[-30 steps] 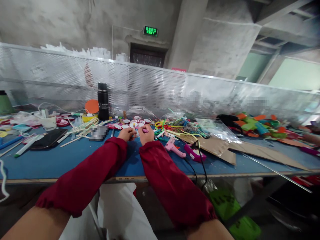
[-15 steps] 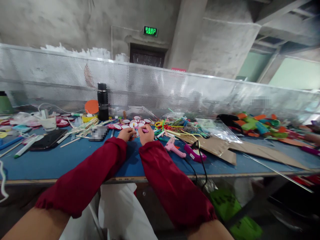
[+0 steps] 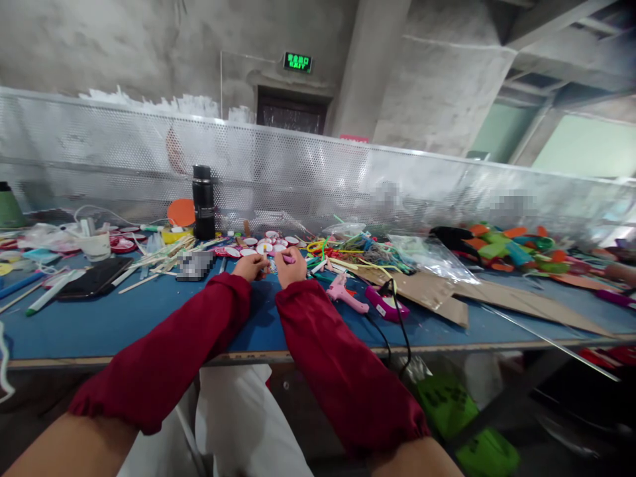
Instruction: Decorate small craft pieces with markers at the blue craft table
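Observation:
My left hand (image 3: 250,267) is closed in a pinch over the blue table (image 3: 183,318); whatever lies between its fingertips is too small to make out. Close beside it on the right, my right hand (image 3: 292,267) is closed around a small purple piece (image 3: 288,259), whose kind I cannot tell. A small gap with something colourful in it separates the two hands. Just beyond them lie several round white discs with red rims (image 3: 250,242). To the right of my right hand lies a pink glue gun (image 3: 346,295), near a purple holder (image 3: 387,304) with a black cord.
A black bottle (image 3: 203,202) stands by the perforated metal screen (image 3: 298,172). Thin wooden sticks (image 3: 166,262) and a black phone (image 3: 97,278) lie left. Coloured pipe cleaners (image 3: 342,248), cardboard (image 3: 427,295) and a clear plastic bag (image 3: 437,258) spread right. Another person's hand shows at far right.

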`<state>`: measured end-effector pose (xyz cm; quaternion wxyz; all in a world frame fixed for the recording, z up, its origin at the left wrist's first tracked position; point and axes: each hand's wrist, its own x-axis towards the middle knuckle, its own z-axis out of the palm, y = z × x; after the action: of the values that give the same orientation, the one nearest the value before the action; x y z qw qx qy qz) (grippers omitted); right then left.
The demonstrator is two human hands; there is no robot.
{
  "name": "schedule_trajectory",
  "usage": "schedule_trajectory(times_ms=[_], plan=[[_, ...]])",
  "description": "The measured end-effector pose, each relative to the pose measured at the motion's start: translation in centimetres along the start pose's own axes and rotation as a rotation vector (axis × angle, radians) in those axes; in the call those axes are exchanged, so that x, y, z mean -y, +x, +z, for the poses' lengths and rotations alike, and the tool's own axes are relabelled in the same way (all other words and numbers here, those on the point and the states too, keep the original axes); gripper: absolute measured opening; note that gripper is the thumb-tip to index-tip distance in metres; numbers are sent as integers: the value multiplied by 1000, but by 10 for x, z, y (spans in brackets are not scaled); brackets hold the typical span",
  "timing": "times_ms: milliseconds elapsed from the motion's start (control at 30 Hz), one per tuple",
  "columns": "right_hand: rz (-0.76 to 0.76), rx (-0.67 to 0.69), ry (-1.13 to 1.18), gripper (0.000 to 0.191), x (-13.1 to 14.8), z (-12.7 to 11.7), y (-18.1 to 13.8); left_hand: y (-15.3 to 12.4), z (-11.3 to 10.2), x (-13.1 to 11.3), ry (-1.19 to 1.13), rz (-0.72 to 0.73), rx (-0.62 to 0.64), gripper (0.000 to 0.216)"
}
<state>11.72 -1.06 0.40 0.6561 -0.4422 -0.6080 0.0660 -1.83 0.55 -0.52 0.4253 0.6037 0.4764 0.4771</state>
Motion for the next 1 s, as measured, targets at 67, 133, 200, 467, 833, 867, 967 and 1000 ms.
schedule_trajectory(times_ms=[67, 133, 200, 467, 833, 867, 967, 1000], plan=[[-14, 13, 7, 16, 0, 0, -1, 0, 0, 0, 14, -1, 3, 20], [-13, 23, 11, 17, 0, 1, -1, 0, 1, 1, 16, 3, 6, 22], [-6, 37, 5, 17, -1, 1, -2, 0, 1, 1, 11, 5, 1, 23], [43, -21, -4, 16, 6, -4, 0, -1, 1, -2, 1, -13, 5, 19], [125, -55, -75, 16, -7, 0, 1, 1, 1, 4, 56, -34, 29, 18], [143, -65, -77, 15, -9, 0, 2, 1, 1, 4, 63, -42, 37, 17], [164, -72, -83, 14, -13, 1, 3, 1, 0, 4, 90, -32, 55, 15], [169, -73, -87, 15, -14, 1, 3, 2, 0, 4, 97, -21, 60, 15]])
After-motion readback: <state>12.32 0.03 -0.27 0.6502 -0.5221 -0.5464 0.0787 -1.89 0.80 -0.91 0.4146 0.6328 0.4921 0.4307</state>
